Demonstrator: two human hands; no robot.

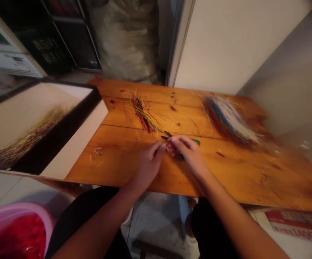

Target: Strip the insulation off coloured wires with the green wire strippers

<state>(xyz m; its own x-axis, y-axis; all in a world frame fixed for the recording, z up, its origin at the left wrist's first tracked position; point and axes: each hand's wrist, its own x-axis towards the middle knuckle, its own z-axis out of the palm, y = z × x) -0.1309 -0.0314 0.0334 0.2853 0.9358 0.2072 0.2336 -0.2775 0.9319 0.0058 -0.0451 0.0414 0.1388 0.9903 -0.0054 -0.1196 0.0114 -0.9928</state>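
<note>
My left hand [148, 162] and my right hand [186, 150] meet at the middle of a wooden table [134, 165], fingers curled and pinched together over something small and dark that I cannot make out. A green flat piece [196, 141] shows just beyond my right fingers. A small bunch of thin red, green and yellow strands [143, 116] lies just behind my hands. A larger pile of red, blue and white strands [230, 120] lies at the back right.
A shallow black-rimmed box [72, 122] holding a heap of thin strands [29, 138] stands at the left. A pink tub [15, 230] with red contents sits on the floor at lower left. A white wall rises behind the table.
</note>
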